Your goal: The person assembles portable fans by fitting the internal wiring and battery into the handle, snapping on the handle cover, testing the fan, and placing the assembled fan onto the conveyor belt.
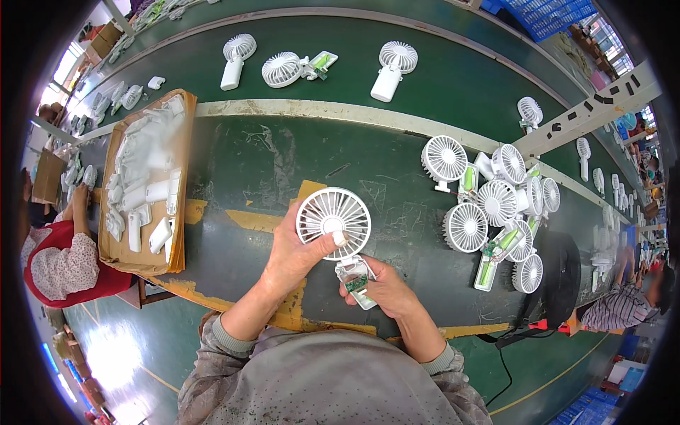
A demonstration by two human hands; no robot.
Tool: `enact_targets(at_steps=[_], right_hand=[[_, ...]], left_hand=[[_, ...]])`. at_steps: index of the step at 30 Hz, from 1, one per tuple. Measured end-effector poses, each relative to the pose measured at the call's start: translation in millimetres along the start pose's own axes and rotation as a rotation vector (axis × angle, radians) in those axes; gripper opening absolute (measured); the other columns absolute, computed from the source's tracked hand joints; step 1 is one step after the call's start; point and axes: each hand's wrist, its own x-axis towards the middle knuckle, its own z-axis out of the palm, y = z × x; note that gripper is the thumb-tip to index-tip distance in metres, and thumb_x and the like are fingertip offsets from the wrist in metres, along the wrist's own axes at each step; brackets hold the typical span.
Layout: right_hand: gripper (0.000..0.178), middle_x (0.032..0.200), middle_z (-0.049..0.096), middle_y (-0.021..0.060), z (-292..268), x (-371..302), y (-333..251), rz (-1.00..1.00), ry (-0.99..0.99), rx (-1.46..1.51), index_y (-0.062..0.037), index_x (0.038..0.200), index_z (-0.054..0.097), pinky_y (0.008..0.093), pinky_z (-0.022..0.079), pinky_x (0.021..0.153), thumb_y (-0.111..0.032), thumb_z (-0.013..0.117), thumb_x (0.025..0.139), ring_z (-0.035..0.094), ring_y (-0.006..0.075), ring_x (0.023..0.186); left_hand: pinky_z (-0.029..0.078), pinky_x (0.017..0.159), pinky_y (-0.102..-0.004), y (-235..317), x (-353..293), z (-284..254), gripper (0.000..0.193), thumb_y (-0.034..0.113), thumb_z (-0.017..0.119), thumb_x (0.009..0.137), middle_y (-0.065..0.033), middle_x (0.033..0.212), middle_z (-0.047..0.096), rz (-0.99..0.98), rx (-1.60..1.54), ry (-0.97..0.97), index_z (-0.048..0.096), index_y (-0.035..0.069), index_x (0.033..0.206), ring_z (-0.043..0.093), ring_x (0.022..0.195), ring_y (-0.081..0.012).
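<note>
In front of my chest is a white handheld fan (336,212), its round grille facing up. My left hand (294,248) is closed round the grille's left side, with the thumb lying across the front near the hub. My right hand (388,289) grips the fan's handle below the head. That handle is opened up, so a green circuit board (356,283) shows inside it. Part of the handle is hidden by the right fingers. To the right lies a pile of similar white fans (497,202), several with open handles and green parts showing.
A cardboard tray (180,212) of white plastic handle shells stands at the left. Beyond a pale rail (304,108), a green belt (319,92) carries more fans. A slotted metal post (588,110) rises at the right. Other people sit at both sides.
</note>
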Motion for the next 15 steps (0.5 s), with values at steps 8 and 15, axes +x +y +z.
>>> enact_targets(at_steps=[8, 15], right_hand=[[0.041, 0.091, 0.06, 0.0102, 11, -2, -3, -0.081, 0.08, -0.027, -0.0009, 0.114, 0.051, 0.0274, 0.056, 0.069, 0.013, 0.044, 0.076, 0.062, 0.0167, 0.081], [0.021, 0.081, 0.062, 0.0088, 19, -3, -7, -0.103, 0.108, -0.09, -0.0012, 0.108, 0.053, 0.0272, 0.054, 0.064, -0.003, 0.051, 0.087, 0.063, 0.0155, 0.072]], left_hand=[[0.047, 0.084, -0.0281, -8, 0, 1, 0.058, 0.017, 0.074, 0.075, -0.01, 0.105, 0.058, -0.011, -0.034, -0.004, 0.044, -0.005, 0.118, 0.056, 0.095, -0.0133], [0.046, 0.084, -0.0283, -9, 0, 1, 0.055, 0.017, 0.074, 0.075, -0.0091, 0.106, 0.058, -0.037, -0.062, -0.029, 0.046, -0.004, 0.118, 0.056, 0.095, -0.0131]])
